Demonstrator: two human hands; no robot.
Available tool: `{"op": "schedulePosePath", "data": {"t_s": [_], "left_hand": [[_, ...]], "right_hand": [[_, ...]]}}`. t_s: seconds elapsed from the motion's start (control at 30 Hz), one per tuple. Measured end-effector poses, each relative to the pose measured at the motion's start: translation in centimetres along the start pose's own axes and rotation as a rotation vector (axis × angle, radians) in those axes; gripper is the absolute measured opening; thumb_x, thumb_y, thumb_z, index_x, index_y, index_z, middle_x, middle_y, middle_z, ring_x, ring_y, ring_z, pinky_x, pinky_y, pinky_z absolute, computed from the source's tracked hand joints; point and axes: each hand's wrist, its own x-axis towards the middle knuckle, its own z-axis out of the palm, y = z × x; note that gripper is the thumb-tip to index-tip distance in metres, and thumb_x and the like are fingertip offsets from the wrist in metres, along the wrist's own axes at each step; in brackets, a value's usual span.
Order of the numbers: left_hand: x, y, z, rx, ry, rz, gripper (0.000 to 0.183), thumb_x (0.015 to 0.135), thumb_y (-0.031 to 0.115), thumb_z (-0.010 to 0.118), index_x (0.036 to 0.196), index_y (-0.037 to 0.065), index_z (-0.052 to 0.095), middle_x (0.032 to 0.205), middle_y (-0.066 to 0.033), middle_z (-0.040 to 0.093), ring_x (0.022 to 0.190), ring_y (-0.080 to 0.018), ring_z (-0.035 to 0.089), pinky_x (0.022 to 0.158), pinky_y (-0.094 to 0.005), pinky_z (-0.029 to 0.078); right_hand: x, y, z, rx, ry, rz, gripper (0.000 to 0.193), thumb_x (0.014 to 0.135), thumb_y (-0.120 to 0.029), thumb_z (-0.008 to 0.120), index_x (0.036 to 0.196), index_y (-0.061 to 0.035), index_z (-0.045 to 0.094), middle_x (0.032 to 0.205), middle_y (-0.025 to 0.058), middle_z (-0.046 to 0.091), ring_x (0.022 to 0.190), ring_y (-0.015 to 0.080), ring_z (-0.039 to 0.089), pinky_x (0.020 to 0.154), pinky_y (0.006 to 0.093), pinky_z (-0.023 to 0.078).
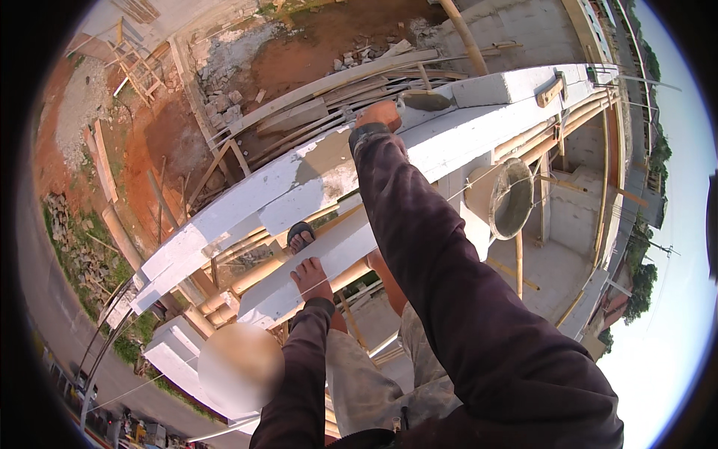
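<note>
My right hand (379,117) is closed round a trowel (428,100) at the far side of the white block wall. Grey mortar lies at the trowel blade, whose outline is hard to separate from it. A thin mortar patch (320,159) covers part of the wall top (277,196) left of this hand. My left hand (308,278) rests with fingers spread on a separate white block (348,253) nearer my body, holding nothing. Beyond it, my sandalled foot (301,236) shows between this block and the wall.
A bucket (514,198) with grey mortar inside stands right of my arm. Bamboo poles (520,142) run beneath the wall. A raised white block (493,87) and a wooden piece (550,91) sit farther right. Another person's blurred head (241,367) appears lower left. Ground lies far below.
</note>
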Motion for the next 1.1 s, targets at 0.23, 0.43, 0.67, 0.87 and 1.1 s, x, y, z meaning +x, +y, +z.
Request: {"op": "schedulePosePath", "data": {"t_s": [0.23, 0.43, 0.67, 0.87, 1.1], "left_hand": [[0.9, -0.9, -0.5, 0.008, -0.018, 0.053, 0.027, 0.09, 0.015, 0.054, 0.115, 0.008, 0.054, 0.107, -0.0092, 0.054, 0.104, -0.0278, 0.052, 0.099, -0.0494, 0.037], [0.2, -0.2, -0.5, -0.014, 0.027, 0.051, 0.032, 0.09, 0.015, 0.054, 0.12, 0.006, 0.053, 0.11, -0.0115, 0.054, 0.107, -0.0301, 0.051, 0.1, -0.0511, 0.037], [0.8, -0.5, -0.9, -0.003, -0.021, 0.048, 0.035, 0.089, 0.017, 0.056, 0.122, 0.005, 0.052, 0.113, -0.012, 0.053, 0.109, -0.0308, 0.051, 0.101, -0.052, 0.036], [-0.6, -0.5, 2.2, -0.094, -0.074, 0.05, 0.041, 0.087, 0.017, 0.058, 0.125, 0.005, 0.052, 0.117, -0.0117, 0.051, 0.116, -0.0316, 0.045, 0.105, -0.0507, 0.032], [-0.9, 0.0, 13.8, -2.285, 0.049, -0.455, 0.05, 0.09, 0.036, 0.056, 0.132, 0.009, 0.052, 0.12, -0.0145, 0.056, 0.12, -0.0351, 0.042, 0.11, -0.0433, 0.03]], "right_hand": [[-6.8, -2.5, 6.6, 1.876, 0.173, 0.466, 0.028, 0.092, -0.023, 0.057, 0.102, 0.0032, 0.059, 0.095, 0.0176, 0.067, 0.079, 0.0267, 0.066, 0.067, 0.0385, 0.053], [-14.1, -3.4, 8.3, 2.246, 0.068, 0.392, 0.018, 0.087, -0.017, 0.058, 0.095, -0.0054, 0.046, 0.062, 0.0046, 0.047, 0.047, 0.0186, 0.046, 0.042, 0.0369, 0.042], [-19.0, -3.3, 8.7, 2.21, -0.183, 0.477, 0.021, 0.086, -0.017, 0.059, 0.096, -0.0077, 0.044, 0.062, 0.0054, 0.048, 0.044, 0.0193, 0.045, 0.039, 0.0375, 0.04], [-22.4, -3.3, 10.0, 2.139, -0.24, 0.231, 0.015, 0.085, -0.014, 0.058, 0.094, -0.008, 0.047, 0.059, 0.005, 0.047, 0.041, 0.0196, 0.044, 0.039, 0.0365, 0.04], [-27.0, -5.6, 13.2, 1.998, -0.38, 0.272, 0.01, 0.085, -0.011, 0.056, 0.091, -0.0079, 0.048, 0.059, 0.0036, 0.046, 0.041, 0.0173, 0.046, 0.039, 0.0338, 0.042]]}}
